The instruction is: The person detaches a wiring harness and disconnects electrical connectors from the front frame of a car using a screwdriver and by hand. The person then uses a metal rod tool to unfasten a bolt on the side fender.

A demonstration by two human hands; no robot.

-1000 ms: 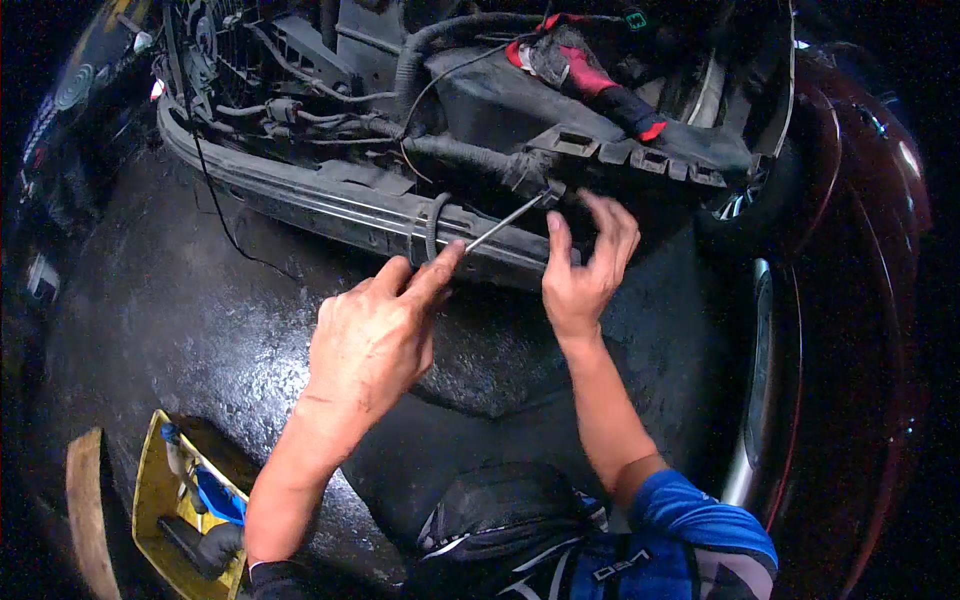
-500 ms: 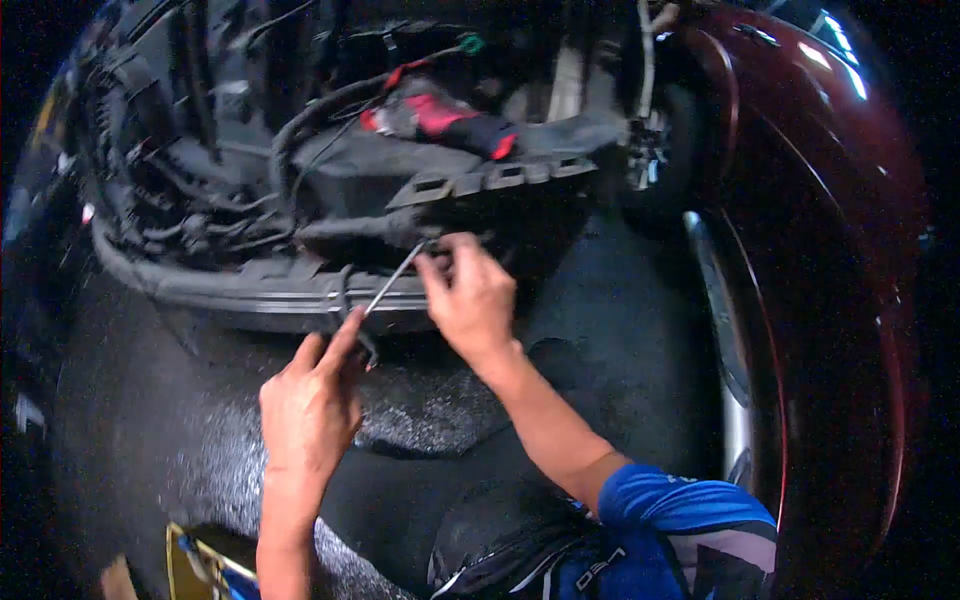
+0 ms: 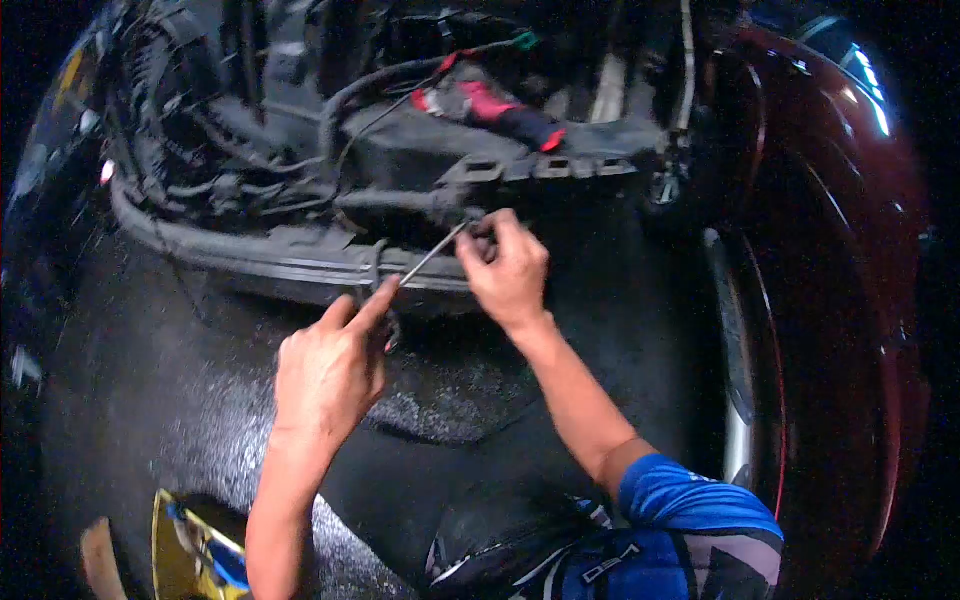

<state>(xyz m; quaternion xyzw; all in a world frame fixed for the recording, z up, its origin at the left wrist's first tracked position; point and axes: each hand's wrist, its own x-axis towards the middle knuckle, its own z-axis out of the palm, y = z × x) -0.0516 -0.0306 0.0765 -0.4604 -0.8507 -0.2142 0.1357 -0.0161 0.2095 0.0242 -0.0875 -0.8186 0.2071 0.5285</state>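
My left hand (image 3: pixel 335 370) is closed, its forefinger stretched along a screwdriver-like tool with a thin metal shaft (image 3: pixel 432 256). The handle is hidden inside that hand. Up and to the right the shaft runs to a dark fitting (image 3: pixel 475 222) at the end of a dark pipe (image 3: pixel 388 201). There my right hand (image 3: pixel 508 272) is closed with its fingertips around the fitting, close to the shaft's tip. What exactly the fingertips grip is too dark to make out. Just below the pipe, a bumper beam (image 3: pixel 250 259) crosses in front.
A red and black cloth or glove-like item (image 3: pixel 495 105) lies on the dark panel (image 3: pixel 395 140) above. Hoses and wires crowd the left side. A dark red car body panel (image 3: pixel 840 250) stands at the right. A yellow box (image 3: pixel 165 545) with items inside sits at lower left.
The view has shifted, so the car parts and both hands appear farther right and slightly higher. The hands keep nearly the same hold, with the shaft still at the fitting.
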